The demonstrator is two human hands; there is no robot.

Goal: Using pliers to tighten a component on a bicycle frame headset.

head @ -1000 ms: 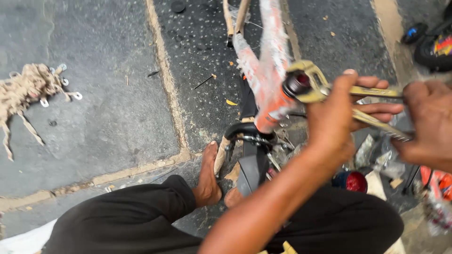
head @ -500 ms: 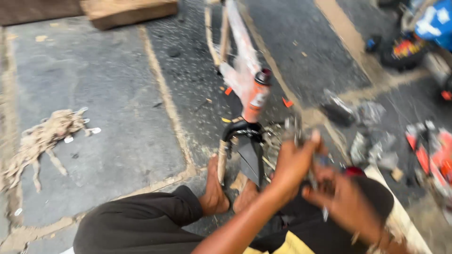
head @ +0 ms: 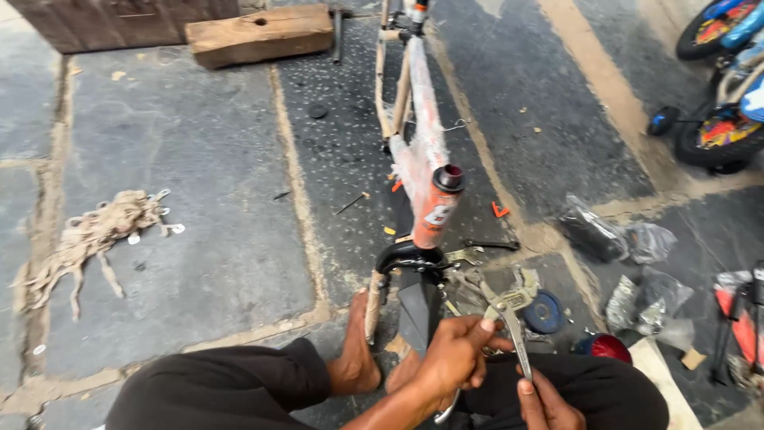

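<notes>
Two hands, left [head: 454,358] and right [head: 549,406], clench pliers [head: 509,318] below the wrapped bicycle frame [head: 422,159]; a loose grip risks pinched fingers

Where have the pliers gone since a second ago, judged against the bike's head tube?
Yes, moved: the pliers were level with the head tube, to its right; now they sit below it, near the lap, in both hands.
</notes>
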